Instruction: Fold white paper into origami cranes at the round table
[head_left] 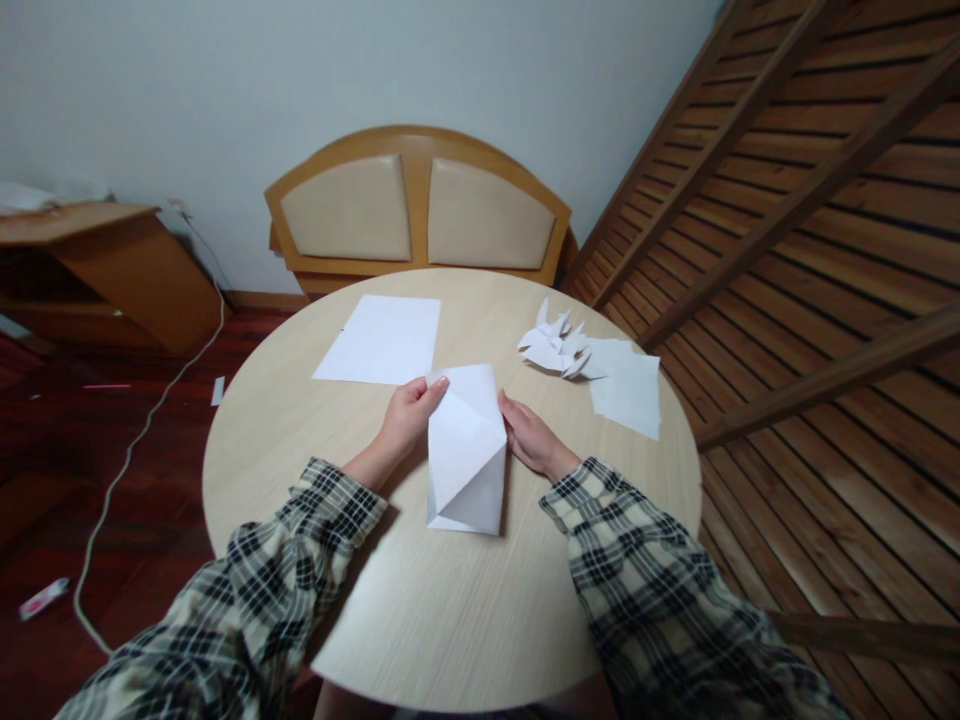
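Between my hands is a partly folded sheet of white paper [466,450], taller than wide, with slanting creases and a raised flap across its lower half. My left hand [414,408] grips its upper left edge, thumb on top and fingers underneath. On the right edge, my right hand [531,432] holds the paper near the corner of the flap; its fingers are partly hidden behind the sheet. The paper's near end is over the tabletop, close to my side.
The round wooden table [285,480] bears a flat white sheet [382,338] at far left. Folded paper shapes [556,345] lie to the right, beside loose paper pieces [626,385]. Behind stands a padded headboard [420,215]; a slatted wooden panel [810,260] leans at right.
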